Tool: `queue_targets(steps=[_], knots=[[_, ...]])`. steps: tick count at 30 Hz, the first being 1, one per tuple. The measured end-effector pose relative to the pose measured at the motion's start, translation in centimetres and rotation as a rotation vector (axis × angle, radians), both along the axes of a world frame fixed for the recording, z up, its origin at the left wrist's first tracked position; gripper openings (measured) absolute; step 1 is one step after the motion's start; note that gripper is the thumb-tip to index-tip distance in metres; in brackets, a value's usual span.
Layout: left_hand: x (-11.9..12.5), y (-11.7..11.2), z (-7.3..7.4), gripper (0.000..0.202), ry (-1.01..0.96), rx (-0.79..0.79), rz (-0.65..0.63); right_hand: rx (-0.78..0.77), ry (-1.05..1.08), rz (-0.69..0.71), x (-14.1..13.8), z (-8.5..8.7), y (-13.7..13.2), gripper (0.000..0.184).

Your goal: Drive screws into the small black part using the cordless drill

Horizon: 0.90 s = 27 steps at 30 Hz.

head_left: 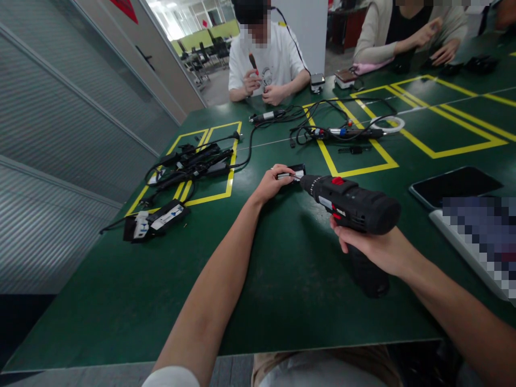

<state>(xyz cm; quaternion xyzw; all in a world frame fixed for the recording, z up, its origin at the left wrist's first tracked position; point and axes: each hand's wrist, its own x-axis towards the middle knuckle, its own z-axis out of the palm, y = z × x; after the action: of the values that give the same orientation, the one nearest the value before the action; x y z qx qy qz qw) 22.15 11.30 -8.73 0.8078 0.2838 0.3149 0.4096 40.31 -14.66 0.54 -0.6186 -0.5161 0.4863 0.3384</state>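
Observation:
My right hand (pixel 363 242) is wrapped round the grip of a black cordless drill (pixel 350 201) with red switches. The drill lies level above the table, its chuck pointing left and away from me. A thin bit reaches from the chuck to a small black piece with a white label (pixel 299 171); whether it touches a screw is too small to tell. My left hand (pixel 274 183) closes on this black piece from the left, steadying it on the green table. The fingers of that hand partly cover the piece.
Black adapters with cables (pixel 197 164) lie at the left, and a labelled black box (pixel 167 215) is nearer. Corded screwdrivers (pixel 342 133) and a white ring (pixel 389 124) lie farther back. A phone (pixel 455 185) is at the right. Across the table, one person holds a screwdriver (pixel 253 62).

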Motion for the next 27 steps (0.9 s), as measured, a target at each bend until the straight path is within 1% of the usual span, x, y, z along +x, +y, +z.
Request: queue_targets(steps=[8, 16, 19, 24, 27], knots=[[0.06, -0.03, -0.06, 0.022, -0.003, 0.005, 0.005, -0.012, -0.009, -0.014, -0.1, 0.29, 0.01, 0.007], [0.11, 0.05, -0.27, 0.024, -0.012, 0.044, 0.003, 0.013, 0.015, -0.023, 0.02, -0.08, 0.02, 0.009], [0.11, 0.16, -0.36, 0.025, -0.022, 0.041, -0.004, 0.007, 0.008, -0.007, -0.04, 0.06, 0.06, 0.008], [0.12, 0.13, -0.29, 0.024, -0.023, 0.034, 0.0, -0.011, 0.014, -0.047, -0.19, 0.3, 0.08, 0.009], [0.12, 0.01, -0.12, 0.024, -0.012, 0.018, 0.004, -0.001, 0.017, -0.032, -0.13, 0.29, 0.06, 0.009]])
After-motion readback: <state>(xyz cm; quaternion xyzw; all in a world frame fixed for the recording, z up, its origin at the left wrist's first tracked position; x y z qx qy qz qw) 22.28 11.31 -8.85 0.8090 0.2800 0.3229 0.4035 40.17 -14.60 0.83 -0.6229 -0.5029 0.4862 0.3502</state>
